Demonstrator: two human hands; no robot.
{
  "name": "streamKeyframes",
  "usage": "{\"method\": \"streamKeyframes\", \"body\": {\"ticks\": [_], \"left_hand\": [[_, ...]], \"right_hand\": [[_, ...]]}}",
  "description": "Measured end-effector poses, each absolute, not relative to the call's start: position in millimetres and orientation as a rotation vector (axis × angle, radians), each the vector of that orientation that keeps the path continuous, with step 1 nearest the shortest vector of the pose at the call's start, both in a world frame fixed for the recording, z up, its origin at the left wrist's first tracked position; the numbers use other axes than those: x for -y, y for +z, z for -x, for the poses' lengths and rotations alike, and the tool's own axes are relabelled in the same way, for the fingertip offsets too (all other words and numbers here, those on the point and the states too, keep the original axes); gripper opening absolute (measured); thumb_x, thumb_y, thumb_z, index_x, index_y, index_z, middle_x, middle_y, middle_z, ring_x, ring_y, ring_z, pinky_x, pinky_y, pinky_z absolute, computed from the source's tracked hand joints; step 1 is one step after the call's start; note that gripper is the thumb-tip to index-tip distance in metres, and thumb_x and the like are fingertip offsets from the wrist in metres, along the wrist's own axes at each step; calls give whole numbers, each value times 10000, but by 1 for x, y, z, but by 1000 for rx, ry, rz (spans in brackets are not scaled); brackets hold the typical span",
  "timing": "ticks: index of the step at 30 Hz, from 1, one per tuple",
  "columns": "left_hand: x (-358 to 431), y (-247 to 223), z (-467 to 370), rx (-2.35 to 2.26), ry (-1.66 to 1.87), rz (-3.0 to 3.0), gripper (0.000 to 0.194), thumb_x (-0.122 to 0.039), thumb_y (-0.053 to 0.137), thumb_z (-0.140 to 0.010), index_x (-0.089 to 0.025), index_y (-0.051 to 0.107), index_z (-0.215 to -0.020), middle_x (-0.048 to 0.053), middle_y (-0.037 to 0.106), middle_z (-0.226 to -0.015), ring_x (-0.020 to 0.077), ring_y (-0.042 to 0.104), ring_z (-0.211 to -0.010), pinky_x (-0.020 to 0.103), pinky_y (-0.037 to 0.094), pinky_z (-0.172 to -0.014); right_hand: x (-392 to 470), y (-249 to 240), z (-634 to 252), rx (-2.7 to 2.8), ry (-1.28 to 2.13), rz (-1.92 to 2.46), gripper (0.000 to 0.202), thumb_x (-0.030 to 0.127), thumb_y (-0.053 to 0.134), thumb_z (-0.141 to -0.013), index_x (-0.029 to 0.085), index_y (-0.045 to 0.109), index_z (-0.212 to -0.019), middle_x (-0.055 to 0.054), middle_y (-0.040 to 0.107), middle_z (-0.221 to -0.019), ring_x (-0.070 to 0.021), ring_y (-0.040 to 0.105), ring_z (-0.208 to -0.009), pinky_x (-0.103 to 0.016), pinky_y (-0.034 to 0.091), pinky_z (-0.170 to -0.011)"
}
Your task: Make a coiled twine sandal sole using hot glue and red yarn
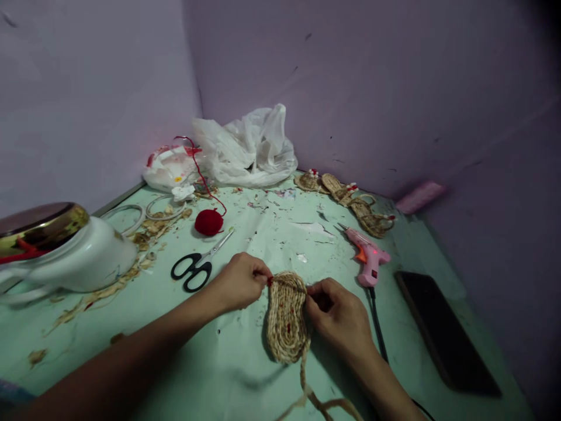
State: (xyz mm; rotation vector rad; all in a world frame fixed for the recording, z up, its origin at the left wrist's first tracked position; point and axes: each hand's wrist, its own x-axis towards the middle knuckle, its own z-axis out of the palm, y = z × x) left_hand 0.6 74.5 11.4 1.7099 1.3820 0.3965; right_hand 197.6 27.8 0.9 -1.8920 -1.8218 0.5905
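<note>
A small shoe-sole-shaped piece of coiled, braided straw cord [287, 318] is held upright-lengthwise before me, with red specks on its face and loose cord ends trailing from its lower right. My left hand [243, 282] is closed in a pinch at the sole's upper left edge, where a bit of red shows by the fingertips. At the upper right edge, my right hand [339, 310] pinches with thumb and forefinger; a tiny pale spot is visible there, too small to name. Black-handled scissors [201, 263] lie beside my left hand. A red yarn ball [209, 222] is beyond them.
On the right lie a pink glue gun [370, 257] with its cord and a dark phone [442, 327]. Finished-looking straw slippers [372, 216] sit by the wall. A white plastic bag [249, 146] stands at the back; a white pot [96, 251] and straw scraps [144, 240] are left.
</note>
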Motion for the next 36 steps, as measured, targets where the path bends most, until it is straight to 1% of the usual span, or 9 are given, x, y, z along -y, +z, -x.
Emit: {"method": "streamKeyframes", "body": {"ticks": [4, 8, 11, 13, 16, 19, 25, 31, 36], "left_hand": [[-73, 14, -4, -1374, 429, -1765, 201, -173, 491, -693, -131, 686, -715, 18, 582, -555, 111, 471, -512, 221, 332, -487], [-67, 15, -5, -1411, 432, -1843, 164, -167, 483, -696, -157, 647, -691, 14, 558, -550, 129, 461, -522, 241, 303, -494], [-64, 20, -3, -1406, 466, -1954, 161, -137, 463, -717, -171, 619, -740, 32, 590, -683, 150, 507, -630, 261, 336, -577], [-63, 25, -2, -1381, 505, -2035, 171, -115, 446, -734, -170, 602, -779, 45, 601, -782, 160, 530, -709, 271, 359, -640], [-63, 31, 0, -1350, 551, -2016, 165, -131, 441, -768, -174, 599, -788, 26, 609, -746, 147, 534, -689, 260, 369, -631], [-63, 31, -1, -1292, 628, -1909, 152, -155, 473, -777, -178, 622, -764, 0, 624, -695, 119, 527, -636, 235, 371, -596], [-61, 35, -10, -1149, 810, -1771, 156, -104, 510, -738, -165, 652, -761, -1, 654, -749, 107, 561, -682, 207, 418, -634], [-63, 36, -14, -1214, 832, -1598, 130, -164, 532, -727, -156, 661, -741, -4, 635, -653, 98, 523, -571, 201, 401, -541], [-69, 24, -7, -1501, 575, -1594, 168, -248, 530, -707, -163, 673, -685, 20, 633, -607, 130, 527, -557, 235, 358, -518]], "right_hand": [[-28, 3, -197, 1832, 603, 1895, 125, 254, 518, -707, 193, 627, -708, -11, 643, -631, -161, 580, -553, -254, 417, -504], [-29, 1, -200, 1825, 682, 1868, 126, 269, 523, -721, 189, 620, -723, -13, 648, -629, -160, 581, -541, -257, 435, -494], [-31, 3, -206, 1799, 788, 1821, 171, 314, 544, -737, 179, 627, -804, -27, 659, -664, -167, 593, -562, -272, 462, -506], [-32, 11, -212, 1788, 772, 1726, 237, 332, 572, -730, 172, 623, -898, -56, 671, -776, -183, 612, -648, -302, 495, -577], [-34, 29, -217, 1778, 634, 1565, 259, 319, 594, -737, 194, 624, -962, -79, 657, -965, -216, 610, -869, -359, 489, -771], [-37, 46, -211, 1781, 592, 1491, 192, 323, 568, -788, 220, 644, -931, -66, 666, -983, -222, 596, -949, -364, 459, -839], [-46, 53, -186, 1958, 844, 1409, 234, 317, 488, -853, 201, 678, -923, -61, 700, -893, -195, 634, -831, -299, 483, -723], [-49, 49, -177, 1973, 967, 1480, 207, 282, 520, -802, 190, 706, -807, -25, 695, -683, -168, 617, -615, -254, 445, -546], [-54, 39, -187, 1613, 1051, 1562, 210, 340, 570, -745, 157, 662, -697, -28, 666, -626, -154, 586, -576, -241, 433, -510]]}}
